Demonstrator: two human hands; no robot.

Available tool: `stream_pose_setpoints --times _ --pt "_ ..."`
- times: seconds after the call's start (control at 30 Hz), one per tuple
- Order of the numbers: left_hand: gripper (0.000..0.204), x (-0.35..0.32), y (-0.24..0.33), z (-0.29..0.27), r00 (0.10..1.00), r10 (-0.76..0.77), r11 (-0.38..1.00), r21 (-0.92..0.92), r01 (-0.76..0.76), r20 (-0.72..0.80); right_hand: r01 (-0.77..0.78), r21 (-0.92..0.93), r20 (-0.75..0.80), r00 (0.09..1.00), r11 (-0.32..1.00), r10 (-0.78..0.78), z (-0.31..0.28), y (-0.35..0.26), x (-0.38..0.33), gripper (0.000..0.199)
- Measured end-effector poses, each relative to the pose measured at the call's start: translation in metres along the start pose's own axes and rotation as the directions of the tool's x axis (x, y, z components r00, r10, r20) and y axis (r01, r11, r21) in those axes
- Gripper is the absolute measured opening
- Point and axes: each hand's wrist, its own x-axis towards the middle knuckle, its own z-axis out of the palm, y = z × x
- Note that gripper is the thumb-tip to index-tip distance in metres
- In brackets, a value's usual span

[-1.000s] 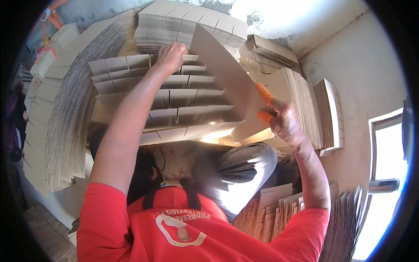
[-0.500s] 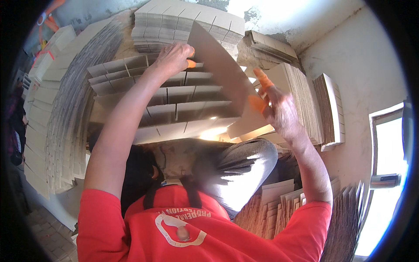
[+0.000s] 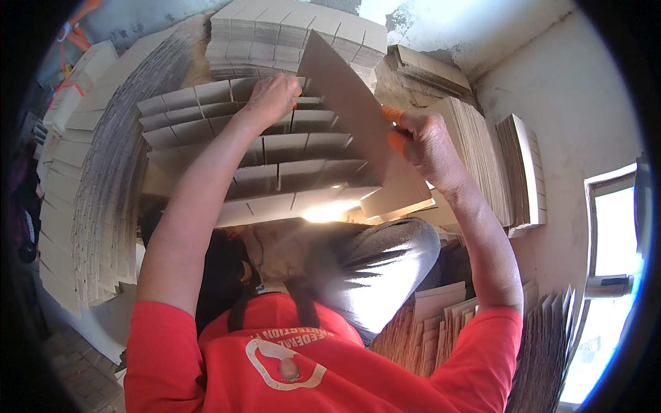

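Beyond the left hand [image 3: 274, 98] (grip unclear from here) at slotted strips [image 3: 306, 146] rise a cardboard stack [image 3: 296, 26] and blotched wall [image 3: 406, 19]; the right hand [image 3: 428, 146] pinches a panel [image 3: 349, 103].

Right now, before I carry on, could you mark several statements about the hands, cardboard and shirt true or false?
1. The right hand wears orange finger covers. True.
2. The left hand is at the row of slotted grey-brown cardboard dividers nearest the person. False: it is at the far rows.
3. The right hand is at the right edge of the large flat grey-brown cardboard sheet. True.
4. The short-sleeved shirt is blue. False: it is red.
5. A thick stack of slotted pale cardboard lies beyond the dividers. True.
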Motion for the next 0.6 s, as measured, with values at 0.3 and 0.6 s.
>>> stream_pose_setpoints --times 0.3,0.6 --pt "0.014 0.0 0.005 -0.006 0.999 0.0 1.0 0.017 -0.001 0.039 -0.037 -0.016 -0.006 0.999 0.999 0.037 0.004 0.012 0.004 0.047" --pt "0.025 -0.002 0.009 -0.003 0.999 0.025 0.999 -0.041 -0.023 0.048 0.03 0.047 0.07 0.997 0.998 -0.033 0.006 0.008 0.008 0.054"
